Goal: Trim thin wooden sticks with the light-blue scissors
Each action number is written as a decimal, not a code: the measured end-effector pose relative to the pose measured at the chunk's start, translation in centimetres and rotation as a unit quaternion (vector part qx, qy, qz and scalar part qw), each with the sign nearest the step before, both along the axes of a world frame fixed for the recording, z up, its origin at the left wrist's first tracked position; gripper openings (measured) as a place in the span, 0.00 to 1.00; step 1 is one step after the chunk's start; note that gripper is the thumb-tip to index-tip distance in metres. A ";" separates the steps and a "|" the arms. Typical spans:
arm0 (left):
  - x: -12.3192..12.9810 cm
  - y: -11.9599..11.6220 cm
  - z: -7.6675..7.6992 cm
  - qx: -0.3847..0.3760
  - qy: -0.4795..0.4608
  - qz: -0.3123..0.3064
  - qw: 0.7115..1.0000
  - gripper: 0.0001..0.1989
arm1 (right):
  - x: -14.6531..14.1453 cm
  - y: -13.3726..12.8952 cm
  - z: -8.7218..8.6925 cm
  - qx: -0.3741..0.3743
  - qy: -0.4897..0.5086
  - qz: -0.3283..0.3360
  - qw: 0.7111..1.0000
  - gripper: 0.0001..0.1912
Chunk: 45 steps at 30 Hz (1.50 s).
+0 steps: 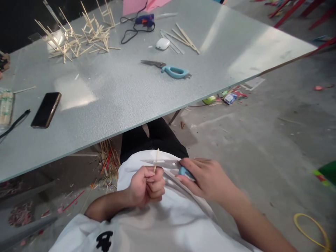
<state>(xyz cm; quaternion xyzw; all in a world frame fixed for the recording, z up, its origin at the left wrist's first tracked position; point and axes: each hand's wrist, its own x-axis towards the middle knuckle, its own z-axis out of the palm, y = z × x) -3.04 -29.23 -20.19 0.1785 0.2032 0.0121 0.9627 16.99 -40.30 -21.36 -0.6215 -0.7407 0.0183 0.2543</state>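
Observation:
Over my lap, my left hand (147,186) pinches a short pale wooden stick (158,155) that points upward out of the fingers. My right hand (204,177) is closed round the blue handle of a cutting tool (168,163). Its grey metal blade reaches left and lies across the stick just above my left fingers. Whether the blade touches the stick cannot be made out. On the table lies another pair of scissors (175,72) with light blue handles.
The grey table (112,87) bears a stick structure (76,42), a glue gun (145,21), a white case (162,43), loose sticks (185,37) and a phone (46,110). Its edge runs just beyond my lap. Scraps (107,161) litter the floor.

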 end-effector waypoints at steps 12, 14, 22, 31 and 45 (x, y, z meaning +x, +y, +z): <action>0.7 -1.1 0.6 0.118 0.044 0.064 0.990 0.19 | 1.1 -0.4 0.5 0.013 0.022 -0.027 0.999 0.18; 0.7 -1.3 0.4 0.136 0.064 0.062 0.987 0.20 | 0.6 -0.3 0.4 -0.003 -0.001 -0.006 1.000 0.19; -0.3 -1.3 0.3 0.108 0.028 -0.018 0.994 0.15 | 3.4 1.0 -2.2 -0.079 0.019 -0.227 0.970 0.22; -0.3 0.6 0.2 -0.109 -0.082 -0.111 0.984 0.17 | 1.5 -0.3 -0.5 -0.026 0.117 0.046 0.992 0.16; -1.0 0.4 0.2 -0.205 -0.063 -0.155 0.964 0.20 | 2.2 0.2 -2.1 -0.083 0.160 -0.192 0.965 0.19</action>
